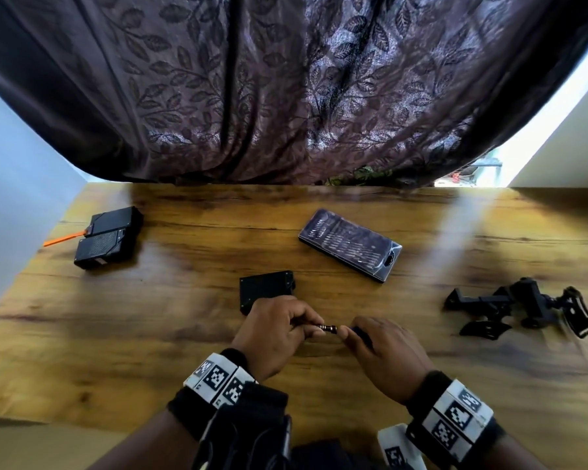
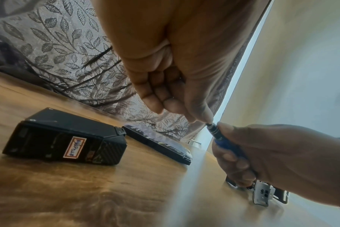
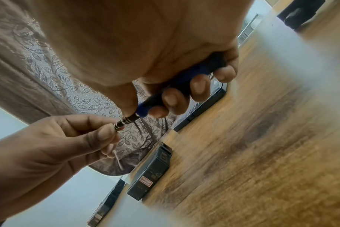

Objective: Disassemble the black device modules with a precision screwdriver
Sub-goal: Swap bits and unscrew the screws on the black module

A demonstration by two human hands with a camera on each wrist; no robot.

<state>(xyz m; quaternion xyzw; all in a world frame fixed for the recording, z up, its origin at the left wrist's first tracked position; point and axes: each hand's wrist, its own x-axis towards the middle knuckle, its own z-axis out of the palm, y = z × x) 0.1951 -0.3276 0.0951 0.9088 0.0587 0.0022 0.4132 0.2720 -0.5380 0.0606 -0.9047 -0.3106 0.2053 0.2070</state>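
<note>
My right hand (image 1: 384, 357) wraps the blue handle of the precision screwdriver (image 3: 165, 95), fingers curled tight round it. My left hand (image 1: 272, 337) pinches at its ringed metal tip (image 3: 124, 121), thumb and forefinger closed. One black module (image 1: 265, 290) lies at twelve o'clock, just beyond my left knuckles. Two more modules (image 1: 107, 237) sit at ten o'clock, the bit case (image 1: 350, 244) at one, on the wooden table (image 1: 150, 334).
</note>
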